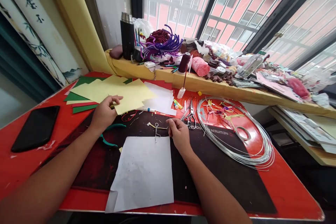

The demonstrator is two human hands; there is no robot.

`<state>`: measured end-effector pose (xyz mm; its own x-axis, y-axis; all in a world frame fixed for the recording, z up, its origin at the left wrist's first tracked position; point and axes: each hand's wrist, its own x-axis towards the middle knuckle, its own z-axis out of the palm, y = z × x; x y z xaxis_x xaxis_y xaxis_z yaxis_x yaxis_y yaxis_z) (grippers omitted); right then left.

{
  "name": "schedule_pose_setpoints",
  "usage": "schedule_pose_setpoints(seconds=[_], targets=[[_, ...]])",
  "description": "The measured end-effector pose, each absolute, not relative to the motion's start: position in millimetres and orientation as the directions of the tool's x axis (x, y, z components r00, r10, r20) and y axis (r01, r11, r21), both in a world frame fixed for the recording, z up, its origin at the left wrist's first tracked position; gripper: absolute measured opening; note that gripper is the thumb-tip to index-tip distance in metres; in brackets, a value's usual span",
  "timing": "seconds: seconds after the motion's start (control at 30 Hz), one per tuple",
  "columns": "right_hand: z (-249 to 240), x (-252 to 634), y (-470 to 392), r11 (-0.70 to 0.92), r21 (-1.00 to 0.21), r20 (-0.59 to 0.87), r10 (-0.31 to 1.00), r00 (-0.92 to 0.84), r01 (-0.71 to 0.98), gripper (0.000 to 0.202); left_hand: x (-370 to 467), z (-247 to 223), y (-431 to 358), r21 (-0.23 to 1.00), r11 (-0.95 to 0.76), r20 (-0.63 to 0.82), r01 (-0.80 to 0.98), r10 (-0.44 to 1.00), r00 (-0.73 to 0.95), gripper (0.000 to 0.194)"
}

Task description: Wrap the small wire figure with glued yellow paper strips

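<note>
My left hand is closed at the near edge of a pale yellow paper sheet, its fingers curled on the sheet. Below that hand lie teal-handled pliers, partly hidden by my wrist. My right hand pinches the right end of a thin yellowish wrapped wire, which has a pale tip at its left end. Touching the top of a white paper sheet is a small twisted silver wire piece with a loop. Scissors lie just beyond my right hand.
A large coil of silver wire and a tape roll are on the right of the dark mat. At left lies a black phone. Green paper sits behind. A thermos and craft supplies crowd the windowsill.
</note>
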<state>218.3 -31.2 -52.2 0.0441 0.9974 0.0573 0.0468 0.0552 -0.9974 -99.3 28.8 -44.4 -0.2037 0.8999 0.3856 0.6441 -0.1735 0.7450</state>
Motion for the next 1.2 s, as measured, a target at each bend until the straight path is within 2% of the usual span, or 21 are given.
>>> schedule_pose_setpoints(seconds=[0.23, 0.37, 0.5, 0.57, 0.77, 0.93, 1.1, 1.2], targets=[[-55, 216, -30, 0.043, -0.999, 0.045, 0.996, 0.076, 0.025, 0.038, -96, -47, 27, 0.703, -0.203, 0.382, 0.682, 0.917, -0.120, 0.013], [-54, 216, -30, 0.036, -0.999, 0.039, 0.995, 0.089, 0.034, 0.041, -95, -44, 27, 0.576, -0.265, 0.473, 0.773, 0.879, -0.052, 0.024], [-53, 215, -31, 0.049, -0.997, 0.054, 0.994, 0.090, 0.061, 0.040, -95, -34, 21, 0.421, -0.332, 0.555, 0.844, 0.830, 0.050, 0.024], [-52, 215, -32, 0.050, -0.996, 0.057, 0.995, 0.086, 0.074, 0.040, -95, -30, 16, 0.403, -0.327, 0.553, 0.855, 0.831, 0.057, 0.024], [-55, 212, -29, 0.045, -0.991, 0.054, 0.996, 0.069, 0.126, 0.043, -93, -29, 8, 0.498, -0.212, 0.471, 0.841, 0.881, -0.057, 0.027], [-51, 219, -26, 0.035, -0.976, 0.056, 0.994, 0.093, 0.216, 0.049, -92, -30, 11, 0.537, -0.247, 0.454, 0.807, 0.890, -0.030, 0.029], [-29, 250, -22, 0.041, -0.910, 0.119, 0.979, 0.166, 0.412, 0.052, -91, -20, 9, 0.663, -0.228, 0.412, 0.713, 0.906, -0.094, 0.028], [-10, 272, -16, 0.020, -0.812, 0.153, 0.972, 0.180, 0.584, 0.044, -90, -13, 7, 0.763, -0.207, 0.357, 0.612, 0.925, -0.132, 0.026]])
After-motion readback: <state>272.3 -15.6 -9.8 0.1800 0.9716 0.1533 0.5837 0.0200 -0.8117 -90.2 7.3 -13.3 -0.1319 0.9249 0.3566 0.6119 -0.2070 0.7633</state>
